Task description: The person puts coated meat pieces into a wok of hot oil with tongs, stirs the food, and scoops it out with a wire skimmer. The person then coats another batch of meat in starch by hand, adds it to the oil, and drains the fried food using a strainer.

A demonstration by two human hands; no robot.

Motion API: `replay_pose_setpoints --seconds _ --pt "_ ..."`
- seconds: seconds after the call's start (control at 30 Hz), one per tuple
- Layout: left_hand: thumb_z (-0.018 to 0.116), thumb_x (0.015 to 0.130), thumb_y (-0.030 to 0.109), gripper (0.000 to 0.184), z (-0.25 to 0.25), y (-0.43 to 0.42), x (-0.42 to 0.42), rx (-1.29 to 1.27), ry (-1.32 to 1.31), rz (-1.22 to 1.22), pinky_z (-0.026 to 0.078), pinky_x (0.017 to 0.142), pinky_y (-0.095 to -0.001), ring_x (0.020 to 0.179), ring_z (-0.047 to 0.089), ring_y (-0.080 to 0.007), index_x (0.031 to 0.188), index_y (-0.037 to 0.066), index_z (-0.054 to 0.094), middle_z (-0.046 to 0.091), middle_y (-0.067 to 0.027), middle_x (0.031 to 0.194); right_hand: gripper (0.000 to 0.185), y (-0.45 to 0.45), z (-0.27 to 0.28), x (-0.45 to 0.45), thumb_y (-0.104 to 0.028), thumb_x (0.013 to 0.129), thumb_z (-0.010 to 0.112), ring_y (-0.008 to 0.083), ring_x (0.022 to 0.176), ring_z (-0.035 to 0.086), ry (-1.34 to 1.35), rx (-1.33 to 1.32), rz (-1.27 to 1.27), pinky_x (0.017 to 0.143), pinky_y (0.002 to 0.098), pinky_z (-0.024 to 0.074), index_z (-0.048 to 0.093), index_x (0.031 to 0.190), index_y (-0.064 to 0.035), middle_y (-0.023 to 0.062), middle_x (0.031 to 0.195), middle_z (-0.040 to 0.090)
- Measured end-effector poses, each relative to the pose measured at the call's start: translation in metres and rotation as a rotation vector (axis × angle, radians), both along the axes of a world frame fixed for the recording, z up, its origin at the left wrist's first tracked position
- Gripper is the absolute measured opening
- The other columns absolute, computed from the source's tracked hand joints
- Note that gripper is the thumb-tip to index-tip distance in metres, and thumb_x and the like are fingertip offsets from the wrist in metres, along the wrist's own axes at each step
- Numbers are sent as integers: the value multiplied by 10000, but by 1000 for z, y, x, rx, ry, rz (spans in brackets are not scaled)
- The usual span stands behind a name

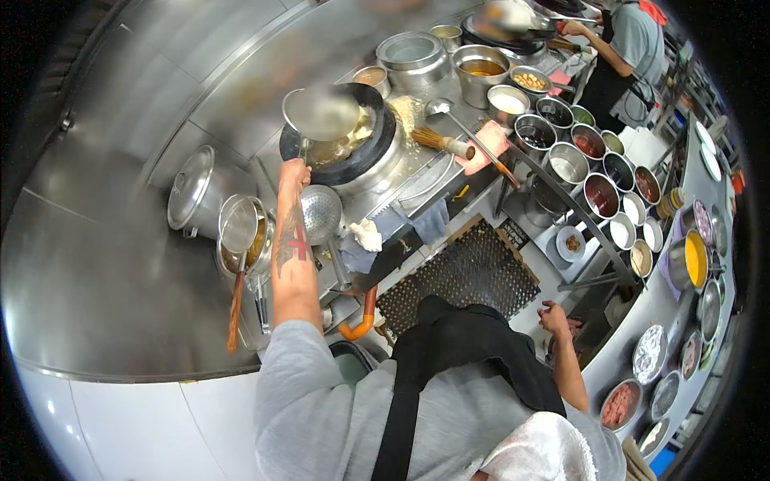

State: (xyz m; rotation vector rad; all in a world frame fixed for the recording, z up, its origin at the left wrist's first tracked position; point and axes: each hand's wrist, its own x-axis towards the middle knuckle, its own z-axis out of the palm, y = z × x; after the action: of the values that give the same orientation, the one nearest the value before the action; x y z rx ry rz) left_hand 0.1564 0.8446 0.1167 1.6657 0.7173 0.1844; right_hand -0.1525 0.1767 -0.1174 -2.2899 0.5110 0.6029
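My left hand (pixel 294 173) is closed around the handle of a round, metal-rimmed strainer (pixel 321 114), blurred by motion. The strainer is over the left part of a black wok (pixel 377 152), which stands on the stove with pale food partly visible inside. Below my left hand a perforated ladle (pixel 322 215) lies beside my forearm. My right hand (pixel 553 318) hangs low at my right side, near the shelf edge, its fingers half bent and partly apart, with nothing visible in them.
A lidded pot (pixel 192 188) stands at the left, near a wooden-handled sieve (pixel 239 224). A brush (pixel 441 143) and a long ladle (pixel 473 136) lie right of the wok. Seasoning pots (pixel 569 163) line the right. A co-worker (pixel 634 48) stands at another stove. Below is a perforated mat (pixel 461 276).
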Motion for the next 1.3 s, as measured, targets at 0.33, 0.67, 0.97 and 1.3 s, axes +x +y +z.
replay_pose_setpoints --seconds 0.33,0.67,0.97,1.3 --pt "458 868 111 161 36 29 -64 155 -85 141 247 298 -270 354 404 -113 765 41 560 511 -66 549 411 32 -34 48 -156 819 596 216 623 662 153 48 225 506 332 512 524 1175 36 171 765 656" --pt "485 773 176 308 -8 91 -59 1348 313 -328 516 672 -384 677 660 -309 673 -66 647 634 -218 696 393 120 34 155 -198 842 565 196 643 649 -259 17 535 605 313 496 522 1156 34 148 795 658" --pt "376 881 45 149 -43 -37 9 -761 23 71 235 311 -219 399 338 -95 888 -97 420 474 -126 696 397 174 154 314 -233 840 556 312 893 622 -476 278 719 774 358 482 535 1180 -28 198 963 629" --pt "435 847 107 193 27 -87 14 276 129 93 396 443 -351 486 540 -219 791 8 590 593 -148 638 335 148 162 399 -177 834 561 295 821 642 -425 356 928 720 364 490 552 1127 -16 176 886 650"
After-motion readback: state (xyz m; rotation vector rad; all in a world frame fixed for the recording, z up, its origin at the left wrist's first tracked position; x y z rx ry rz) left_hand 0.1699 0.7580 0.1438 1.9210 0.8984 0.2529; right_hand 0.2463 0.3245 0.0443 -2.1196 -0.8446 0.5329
